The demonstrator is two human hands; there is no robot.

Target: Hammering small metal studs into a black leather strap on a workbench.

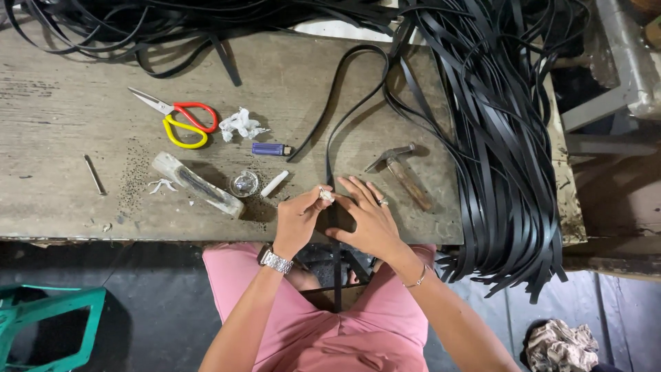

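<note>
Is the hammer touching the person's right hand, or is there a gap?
Apart. The head view shows bare tabletop between the hammer and the right hand.

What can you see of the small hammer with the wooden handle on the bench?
The small hammer with a wooden handle lies flat on the worn wooden workbench, just beyond the right hand. Its dull grey metal head points up-left; the brown, scuffed handle runs down-right toward the bench edge. Neither hand touches it. The pile of black flat straps lies to its right, apart from it as far as the view shows.
</note>
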